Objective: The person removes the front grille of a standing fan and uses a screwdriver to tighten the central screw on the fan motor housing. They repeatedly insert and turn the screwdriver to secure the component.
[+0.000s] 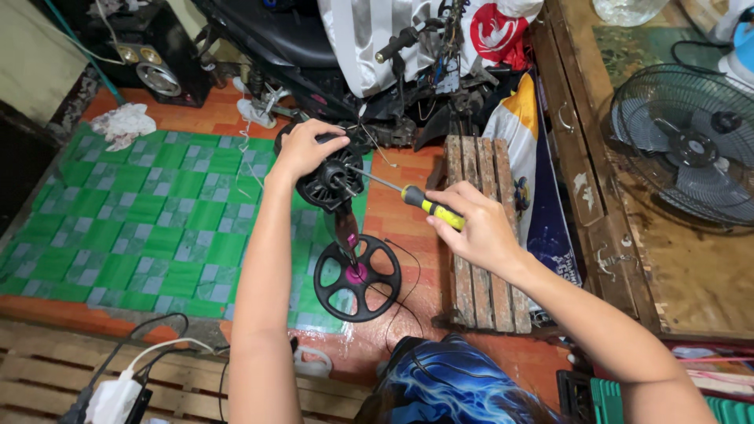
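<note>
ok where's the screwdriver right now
In the head view, right of centre: the screwdriver is in the right hand, tip at the fan motor.

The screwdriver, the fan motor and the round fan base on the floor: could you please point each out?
screwdriver (434, 208): head view, yellow-black handle.
fan motor (330, 179): head view, black vented housing.
round fan base (357, 279): head view, pink hub.

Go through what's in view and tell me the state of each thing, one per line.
Left hand: gripping the fan motor.
Fan motor: uncovered, held above its round base.
Round base: on the floor.
Right hand: holding the screwdriver.
Screwdriver: tip at the motor.
Caged fan: assembled, blades still.
</note>
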